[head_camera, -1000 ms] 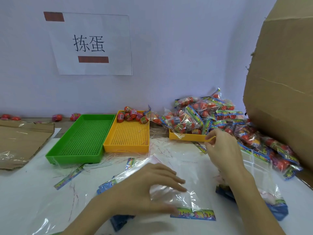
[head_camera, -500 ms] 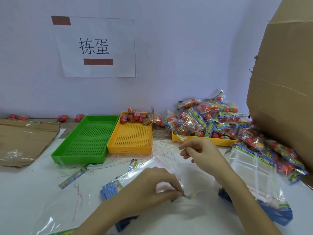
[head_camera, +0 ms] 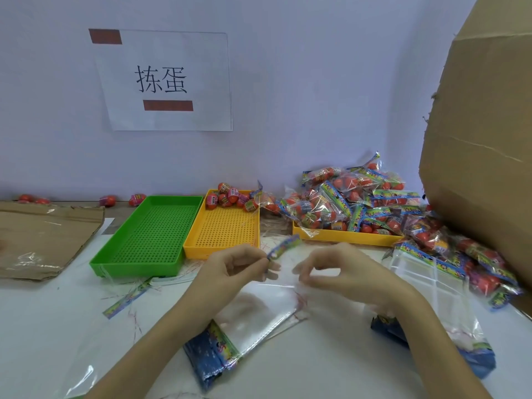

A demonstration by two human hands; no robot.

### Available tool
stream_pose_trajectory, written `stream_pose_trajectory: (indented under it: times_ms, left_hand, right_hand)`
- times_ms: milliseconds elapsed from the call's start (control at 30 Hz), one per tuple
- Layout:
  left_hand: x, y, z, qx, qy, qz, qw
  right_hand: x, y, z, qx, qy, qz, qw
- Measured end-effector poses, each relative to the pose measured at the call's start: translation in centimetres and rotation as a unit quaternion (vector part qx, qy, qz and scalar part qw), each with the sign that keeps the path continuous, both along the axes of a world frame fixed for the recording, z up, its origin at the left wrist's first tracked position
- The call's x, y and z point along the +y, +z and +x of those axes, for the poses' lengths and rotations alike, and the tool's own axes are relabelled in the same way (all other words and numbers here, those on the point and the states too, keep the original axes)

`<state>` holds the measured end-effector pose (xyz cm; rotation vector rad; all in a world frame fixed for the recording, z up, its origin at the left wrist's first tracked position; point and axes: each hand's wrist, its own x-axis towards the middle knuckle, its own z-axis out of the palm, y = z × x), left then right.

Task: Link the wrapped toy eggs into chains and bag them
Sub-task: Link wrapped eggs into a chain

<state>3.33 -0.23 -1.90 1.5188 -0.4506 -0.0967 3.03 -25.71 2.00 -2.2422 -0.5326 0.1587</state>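
Clear plastic, an empty bag (head_camera: 259, 306), is lifted over the table (head_camera: 43, 326) by its printed header strip (head_camera: 283, 246), pinched in the left hand (head_camera: 239, 264). The right hand (head_camera: 331, 269) is curled at the blurred film; its hold cannot be told. Loose eggs (head_camera: 230, 197) lie apart in the yellow tray (head_camera: 221, 231). The mouth is best spread wide before filling.

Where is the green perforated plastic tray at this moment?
In the head view, the green perforated plastic tray lies left of centre on the table, directly beside the yellow perforated tray, behind the left hand.

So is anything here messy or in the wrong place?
Yes. Several loose wrapped eggs lie along the wall behind the green tray, outside any tray, and filled bags spill off the heaped right-hand yellow tray onto the table.
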Motion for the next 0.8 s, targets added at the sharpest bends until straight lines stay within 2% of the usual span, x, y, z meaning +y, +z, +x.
stream_pose_trajectory:
  times_ms: [100,167,267,400,467,567,600,667,733,800]
  left_hand:
    - [0.4,0.4,0.5,0.080,0.008,-0.082,0.993]
    - [0.6,0.8,0.8,0.138,0.004,-0.118,0.983]
    - [0.5,1.2,0.9,0.183,0.013,-0.120,0.976]
    - [0.3,0.7,0.2,0.104,0.017,-0.022,0.994]
    - [0.5,0.5,0.0,0.090,0.046,-0.019,0.995]
    - [0.9,0.9,0.1,0.076,0.110,-0.047,0.990]
    - [1.0,1.0,0.2,0.070,0.137,-0.049,0.987]
    - [1.1,1.1,0.3,0.060,0.175,-0.052,0.981]
    - [1.2,1.1,0.3,0.057,0.190,-0.051,0.979]
    - [1.2,1.1,0.3,0.057,0.194,-0.036,0.979]
  right_hand:
    - [0.2,0.4,0.3,-0.048,-0.087,0.197,0.975]
    - [0.4,0.6,0.4,-0.084,-0.113,0.257,0.956]
    - [1.0,0.4,0.2,-0.071,-0.078,0.207,0.973]
    - [2.1,-0.1,0.1,-0.031,-0.051,0.138,0.989]
    - [2.6,-0.2,0.0,-0.009,-0.081,0.167,0.983]
    - [2.1,0.1,0.3,0.109,-0.140,0.310,0.934]
    - [1.8,0.1,0.3,0.160,-0.126,0.340,0.918]
    - [1.5,-0.1,0.2,0.224,-0.082,0.339,0.910]
    - [1.7,-0.3,0.1,0.226,-0.075,0.327,0.915]
    - [2.2,-0.5,0.1,0.191,-0.108,0.333,0.917]
